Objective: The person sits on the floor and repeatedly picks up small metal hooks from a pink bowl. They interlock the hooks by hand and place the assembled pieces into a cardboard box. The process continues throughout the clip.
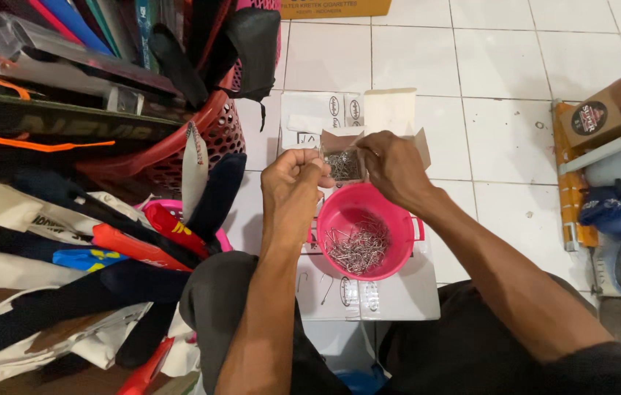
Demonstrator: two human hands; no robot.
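Note:
Both of my hands hold a small clear plastic bag point(343, 165) with several metal nails in it, just above a pink bowl point(398, 212). My left hand point(294, 184) pinches the bag's left edge, fingers curled shut. My right hand point(392, 167) grips its right edge. The pink bowl has small side handles and holds a heap of thin metal nails point(358, 246). It rests on a white cardboard box point(398, 296) lying on the tiled floor between my knees.
A red perforated basket point(211, 128) and a pile of racket bags and sleeves point(69, 241) crowd the left. An open white carton point(387, 110) lies behind the bowl. Brown boxes and a shelf edge point(603, 139) stand at the right. White floor tiles point(500, 66) stretch beyond.

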